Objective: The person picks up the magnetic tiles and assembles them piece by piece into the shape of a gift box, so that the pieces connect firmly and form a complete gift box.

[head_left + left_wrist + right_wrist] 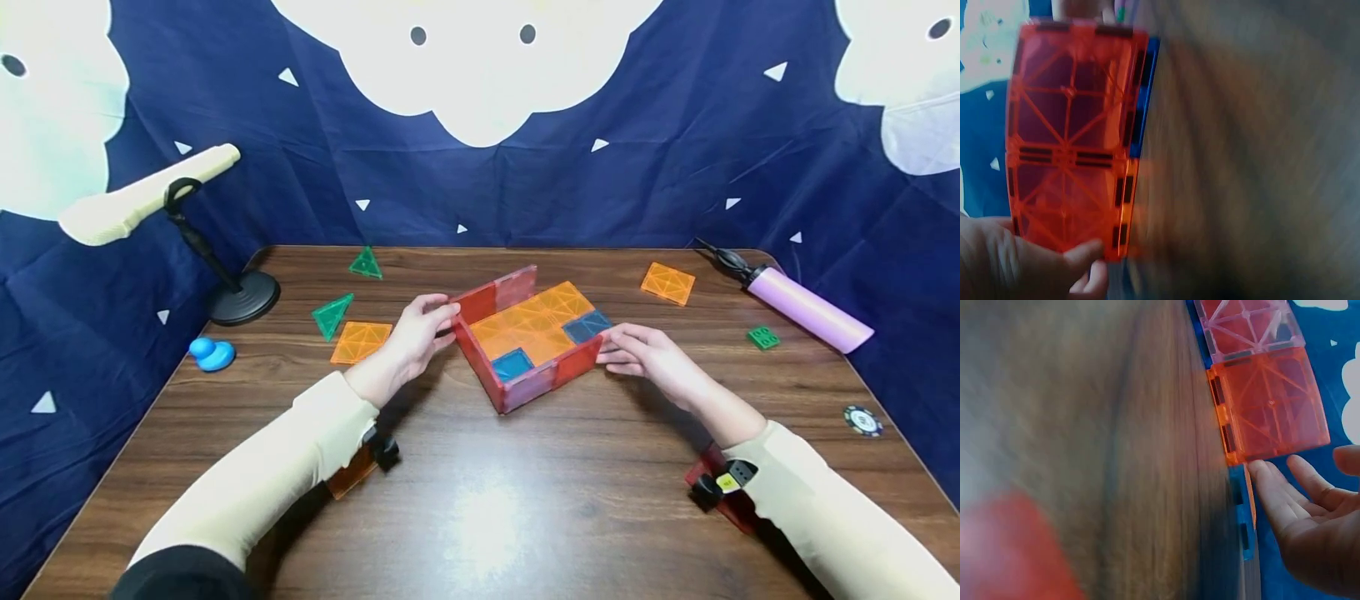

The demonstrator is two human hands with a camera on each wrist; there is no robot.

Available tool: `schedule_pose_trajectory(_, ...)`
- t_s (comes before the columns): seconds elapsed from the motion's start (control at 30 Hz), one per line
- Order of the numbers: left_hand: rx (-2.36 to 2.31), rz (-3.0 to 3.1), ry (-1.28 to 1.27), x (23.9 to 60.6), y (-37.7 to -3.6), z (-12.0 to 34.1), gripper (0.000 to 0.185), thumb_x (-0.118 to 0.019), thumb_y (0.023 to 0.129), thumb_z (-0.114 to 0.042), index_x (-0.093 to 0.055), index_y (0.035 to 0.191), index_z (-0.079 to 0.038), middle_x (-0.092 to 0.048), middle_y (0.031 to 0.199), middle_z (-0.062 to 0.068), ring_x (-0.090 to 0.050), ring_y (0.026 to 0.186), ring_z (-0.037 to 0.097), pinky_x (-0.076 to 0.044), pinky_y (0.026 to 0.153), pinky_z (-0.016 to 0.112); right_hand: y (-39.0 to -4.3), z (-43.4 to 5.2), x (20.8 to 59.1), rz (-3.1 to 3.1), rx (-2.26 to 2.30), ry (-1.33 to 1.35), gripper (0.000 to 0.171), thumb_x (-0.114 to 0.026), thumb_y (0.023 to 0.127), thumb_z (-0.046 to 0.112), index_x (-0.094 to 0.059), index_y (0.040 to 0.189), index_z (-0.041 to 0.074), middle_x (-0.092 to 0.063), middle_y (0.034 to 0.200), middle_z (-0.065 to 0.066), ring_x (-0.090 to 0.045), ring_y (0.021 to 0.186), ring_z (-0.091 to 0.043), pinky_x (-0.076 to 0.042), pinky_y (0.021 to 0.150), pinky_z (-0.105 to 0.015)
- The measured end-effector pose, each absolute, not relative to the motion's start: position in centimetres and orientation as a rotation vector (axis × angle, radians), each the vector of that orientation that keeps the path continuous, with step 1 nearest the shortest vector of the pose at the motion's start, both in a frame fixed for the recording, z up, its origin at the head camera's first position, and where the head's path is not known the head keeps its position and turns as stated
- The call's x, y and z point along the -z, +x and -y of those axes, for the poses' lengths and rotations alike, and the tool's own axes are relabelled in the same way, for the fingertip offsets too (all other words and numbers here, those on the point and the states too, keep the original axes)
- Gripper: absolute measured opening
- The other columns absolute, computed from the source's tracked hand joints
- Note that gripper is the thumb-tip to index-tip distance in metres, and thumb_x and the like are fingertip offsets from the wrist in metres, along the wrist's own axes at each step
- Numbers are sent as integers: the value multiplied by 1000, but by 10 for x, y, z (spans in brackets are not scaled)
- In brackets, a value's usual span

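A low open box of magnetic tiles (480, 367) stands mid-table, with red and pale pink walls and one side without a wall. Its floor is made of orange tiles (525, 325) and blue tiles (513, 364). My left hand (412, 337) holds the box's left corner, fingers against a red wall tile (1069, 206). At the opposite end of the front wall, my right hand (647, 354) has its fingers extended, fingertips right at the edge of a red tile (1272, 406). Its thumb is apart from the wall.
Loose orange tiles (362, 342) and green triangles (332, 317) lie at left, another orange tile (668, 283) at back right. A red tile (738, 508) is partly under my right forearm. A black stand (243, 297), blue knob (212, 353), pink tube (810, 308), green brick (763, 337) and chip (862, 421) sit toward the sides.
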State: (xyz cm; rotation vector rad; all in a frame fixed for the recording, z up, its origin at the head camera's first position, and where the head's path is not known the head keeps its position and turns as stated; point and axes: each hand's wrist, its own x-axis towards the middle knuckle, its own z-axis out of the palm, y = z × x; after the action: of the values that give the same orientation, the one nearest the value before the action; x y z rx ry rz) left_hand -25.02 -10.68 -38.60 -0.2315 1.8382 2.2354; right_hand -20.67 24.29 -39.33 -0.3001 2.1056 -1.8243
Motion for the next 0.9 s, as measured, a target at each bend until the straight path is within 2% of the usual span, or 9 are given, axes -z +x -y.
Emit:
schedule_pose_trajectory(0.17,-2174,-1861,-225,382,-268,106,53,-56,104,-11,-32,149,5,-51,123,11,-57,101,20,-48,99,37,-196,-241,389,-2068,1732,-343,42,-42,111,18,-47,133,-18,-62,122,-23,-67,111,-21,-54,94,-34)
schedule_pose_trajectory(0.27,-2137,-1849,-251,381,-269,105,49,-55,105,-16,-34,146,2,-48,127,13,-53,106,23,-46,100,38,-200,-241,384,-2083,1688,-347,42,-42,111,19,-48,134,-17,-59,127,-27,-66,113,-24,-53,97,-37)
schedule_pose_trajectory(0.37,-2099,-1809,-276,379,-261,102,47,-52,106,-20,-36,144,1,-40,139,19,-45,119,29,-42,104,47,-210,-245,380,-2133,1711,-276,45,-42,111,20,-46,137,-16,-55,135,-29,-63,117,-24,-50,101,-36)
schedule_pose_trajectory(0.47,-2088,-1753,-300,377,-245,100,52,-50,105,-22,-31,149,0,-26,151,23,-34,133,36,-38,109,56,-225,-249,379,-2134,1814,-141,47,-43,111,22,-42,142,-13,-51,142,-23,-56,125,-23,-44,107,-34)
schedule_pose_trajectory(0.57,-2100,-1690,-320,377,-228,98,58,-50,105,-20,-24,153,-3,-20,156,24,-27,141,39,-34,110,63,-238,-254,381,-2072,1897,-9,43,-44,110,25,-44,142,-4,-55,136,-9,-51,128,-22,-38,112,-36)
schedule_pose_trajectory(0.67,-2085,-1658,-282,379,-214,96,60,-49,105,-18,-22,156,-4,-25,155,25,-27,141,40,-33,109,66,-247,-258,385,-1999,1925,49,43,-42,111,25,-41,146,0,-58,128,0,-53,124,-18,-41,109,-36)
schedule_pose_trajectory(0.8,-2064,-1646,-192,382,-207,98,60,-47,107,-16,-21,159,-3,-34,153,25,-33,136,38,-34,109,65,-250,-259,388,-1952,1910,52,51,-40,111,23,-31,153,-6,-61,124,0,-59,114,-11,-49,98,-30)
schedule_pose_trajectory(0.9,-2054,-1640,-155,383,-210,104,60,-46,108,-16,-21,160,-3,-36,152,25,-36,134,37,-36,109,62,-247,-258,387,-1948,1880,39,55,-42,111,22,-26,154,-8,-63,121,-2,-62,110,-10,-51,94,-28)
